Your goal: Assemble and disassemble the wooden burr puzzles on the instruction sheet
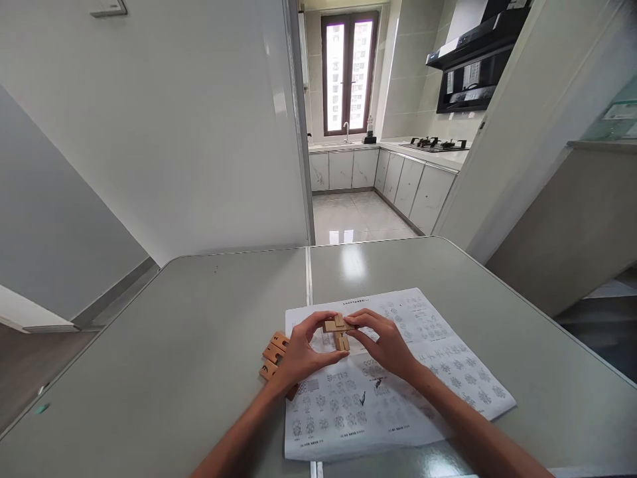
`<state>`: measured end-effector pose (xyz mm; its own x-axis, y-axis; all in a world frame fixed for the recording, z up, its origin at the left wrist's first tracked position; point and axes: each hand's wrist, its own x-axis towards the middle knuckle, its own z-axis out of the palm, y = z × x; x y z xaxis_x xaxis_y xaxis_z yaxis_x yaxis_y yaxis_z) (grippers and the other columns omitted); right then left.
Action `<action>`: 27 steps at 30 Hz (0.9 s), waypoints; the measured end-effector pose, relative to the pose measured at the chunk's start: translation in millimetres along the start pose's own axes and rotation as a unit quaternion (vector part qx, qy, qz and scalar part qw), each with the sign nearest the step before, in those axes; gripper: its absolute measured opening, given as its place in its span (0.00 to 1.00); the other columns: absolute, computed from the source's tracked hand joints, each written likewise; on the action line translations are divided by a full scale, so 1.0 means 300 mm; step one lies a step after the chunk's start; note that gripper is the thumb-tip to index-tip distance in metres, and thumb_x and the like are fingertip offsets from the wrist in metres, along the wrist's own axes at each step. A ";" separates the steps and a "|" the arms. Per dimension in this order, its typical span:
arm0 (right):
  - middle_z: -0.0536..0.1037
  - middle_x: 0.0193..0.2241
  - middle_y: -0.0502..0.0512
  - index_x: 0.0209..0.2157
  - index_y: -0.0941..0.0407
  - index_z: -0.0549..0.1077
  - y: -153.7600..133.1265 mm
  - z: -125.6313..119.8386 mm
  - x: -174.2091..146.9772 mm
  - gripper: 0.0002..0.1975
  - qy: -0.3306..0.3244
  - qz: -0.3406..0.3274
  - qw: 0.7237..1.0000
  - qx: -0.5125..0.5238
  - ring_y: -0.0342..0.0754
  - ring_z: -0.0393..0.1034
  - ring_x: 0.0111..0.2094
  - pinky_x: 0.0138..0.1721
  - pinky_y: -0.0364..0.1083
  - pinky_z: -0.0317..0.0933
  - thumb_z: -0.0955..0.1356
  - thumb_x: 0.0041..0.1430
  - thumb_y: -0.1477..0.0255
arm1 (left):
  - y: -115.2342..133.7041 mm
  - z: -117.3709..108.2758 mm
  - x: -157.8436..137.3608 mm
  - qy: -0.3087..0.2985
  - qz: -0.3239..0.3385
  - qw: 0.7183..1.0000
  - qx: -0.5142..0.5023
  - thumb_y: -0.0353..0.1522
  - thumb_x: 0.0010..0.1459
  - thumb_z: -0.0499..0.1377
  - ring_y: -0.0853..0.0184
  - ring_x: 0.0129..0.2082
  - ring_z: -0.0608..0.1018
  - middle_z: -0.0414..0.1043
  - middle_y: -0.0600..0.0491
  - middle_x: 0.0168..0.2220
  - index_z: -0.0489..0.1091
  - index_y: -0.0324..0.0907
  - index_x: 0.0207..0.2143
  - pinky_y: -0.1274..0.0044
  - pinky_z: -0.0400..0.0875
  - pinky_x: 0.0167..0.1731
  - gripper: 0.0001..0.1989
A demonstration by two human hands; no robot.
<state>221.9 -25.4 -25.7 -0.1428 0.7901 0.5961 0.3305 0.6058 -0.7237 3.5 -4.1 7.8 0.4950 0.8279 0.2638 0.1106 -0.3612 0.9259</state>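
Observation:
Between my two hands is a small cluster of interlocked wooden puzzle pieces (341,341), raised over a printed sheet. My left hand (307,348) grips it from the left, thumb low and fingers at the top. From the right, my right hand (383,337) pinches the upper piece with thumb and fingers. Beneath lies the instruction sheet (413,372), creased, with rows of small diagrams and a few dark check marks. Several loose notched wooden pieces (273,353) with numbers on them lie left of my left hand, partly hidden by it.
The grey table (213,332) has a seam running down its middle. A small green bit (42,408) is at its left edge. Beyond the table, a doorway opens to a kitchen with white cabinets (343,169), a stove (438,144) and a window (350,73).

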 end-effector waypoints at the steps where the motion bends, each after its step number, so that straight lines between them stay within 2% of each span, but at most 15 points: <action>1: 0.82 0.42 0.57 0.47 0.49 0.77 -0.004 -0.001 0.003 0.08 -0.004 0.008 1.000 0.001 0.54 0.79 0.42 0.43 0.54 0.76 0.68 0.70 0.67 | -0.001 0.002 0.001 0.002 -0.007 1.000 -0.011 0.34 0.49 0.75 0.55 0.57 0.76 0.75 0.49 0.55 0.72 0.49 0.55 0.61 0.69 0.61 0.30; 4: 0.81 0.43 0.57 0.51 0.49 0.75 -0.007 0.001 0.009 0.10 -0.008 0.044 0.999 0.008 0.53 0.79 0.40 0.45 0.55 0.75 0.68 0.69 0.66 | -0.009 0.003 0.011 0.022 -0.036 0.997 -0.058 0.35 0.49 0.74 0.54 0.57 0.76 0.75 0.46 0.56 0.72 0.46 0.55 0.61 0.69 0.61 0.30; 8: 0.78 0.48 0.58 0.61 0.48 0.65 0.007 0.014 0.005 0.23 -0.027 0.080 0.996 -0.009 0.53 0.78 0.40 0.46 0.57 0.75 0.69 0.67 0.66 | -0.024 -0.012 0.028 0.083 -0.062 0.990 -0.095 0.36 0.54 0.72 0.54 0.57 0.77 0.75 0.44 0.57 0.69 0.45 0.58 0.60 0.71 0.60 0.30; 13: 0.71 0.54 0.61 0.59 0.48 0.67 0.021 0.039 -0.012 0.30 -0.100 0.072 0.986 -0.113 0.57 0.73 0.49 0.48 0.58 0.73 0.76 0.56 0.68 | -0.035 -0.025 0.032 0.123 -0.064 0.987 -0.083 0.37 0.56 0.71 0.55 0.60 0.75 0.73 0.45 0.60 0.65 0.46 0.61 0.60 0.70 0.61 0.32; 16: 0.75 0.48 0.59 0.53 0.50 0.71 0.026 0.050 -0.017 0.25 -0.120 0.044 0.979 -0.160 0.59 0.73 0.48 0.48 0.59 0.72 0.76 0.54 0.73 | -0.044 -0.018 0.029 0.140 -0.061 0.987 -0.042 0.38 0.56 0.70 0.54 0.60 0.74 0.70 0.45 0.61 0.64 0.47 0.60 0.60 0.70 0.61 0.32; 19: 0.78 0.40 0.54 0.47 0.49 0.73 0.030 0.053 -0.018 0.15 -0.119 0.032 0.977 -0.177 0.58 0.73 0.44 0.45 0.56 0.71 0.72 0.59 0.76 | -0.053 -0.013 0.026 0.147 -0.056 0.988 0.004 0.38 0.56 0.70 0.53 0.61 0.73 0.69 0.48 0.62 0.64 0.49 0.60 0.61 0.70 0.61 0.31; 21: 0.78 0.40 0.54 0.45 0.49 0.73 0.035 0.050 -0.019 0.11 -0.106 0.036 0.977 -0.179 0.56 0.74 0.41 0.42 0.54 0.72 0.69 0.62 0.76 | -0.054 -0.012 0.025 0.142 -0.051 0.988 0.022 0.38 0.57 0.69 0.54 0.61 0.74 0.69 0.50 0.62 0.64 0.51 0.60 0.61 0.70 0.61 0.30; 25: 0.79 0.40 0.55 0.45 0.52 0.73 0.056 0.039 -0.017 0.06 -0.054 0.096 0.986 -0.125 0.51 0.77 0.34 0.36 0.51 0.74 0.68 0.67 0.70 | -0.049 -0.014 0.023 0.128 -0.035 0.990 0.051 0.38 0.57 0.69 0.56 0.60 0.75 0.69 0.50 0.62 0.63 0.51 0.61 0.62 0.69 0.61 0.31; 27: 0.80 0.42 0.56 0.45 0.53 0.74 0.063 0.029 -0.011 0.09 -0.019 0.138 0.989 -0.050 0.50 0.79 0.34 0.37 0.51 0.76 0.69 0.67 0.65 | -0.049 -0.015 0.023 0.131 -0.027 0.989 0.062 0.39 0.57 0.70 0.56 0.60 0.74 0.69 0.50 0.62 0.63 0.51 0.61 0.62 0.68 0.62 0.32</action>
<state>220.4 -15.8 -44.3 -0.0686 0.9282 0.3657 0.4529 0.3556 -0.8176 1.3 8.8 -2.9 0.2474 0.9244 0.2903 0.2447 -0.3495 0.9044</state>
